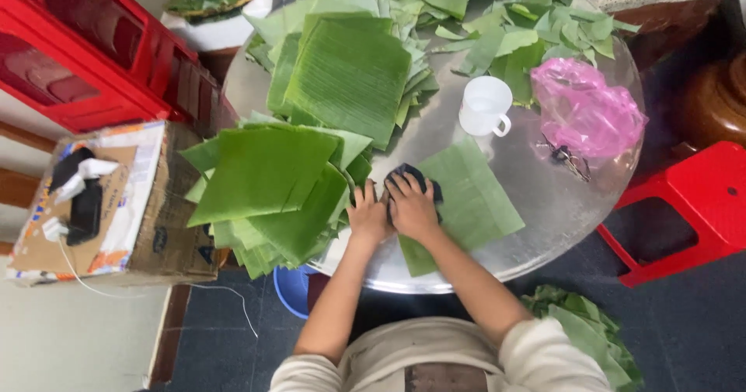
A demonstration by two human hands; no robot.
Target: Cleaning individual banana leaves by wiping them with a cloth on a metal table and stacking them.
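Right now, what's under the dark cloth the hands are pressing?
A single green leaf lies under the cloth, flat on the shiny round table. Both hands, left and right, cover much of the cloth, so the leaf beneath them is hidden.

A round metal table (544, 213) carries nearly everything. One cut leaf (474, 198) lies flat near its front edge, with a dark cloth (416, 181) on the leaf's left end. A thick leaf stack (268, 198) overhangs the left edge, and a second stack (350, 73) sits behind it, toward the middle. Loose leaf scraps (521, 38) spread along the back edge. A white cup (485, 106) stands near the centre, a pink bag (584, 111) by the right edge, keys (566, 159) just before it.
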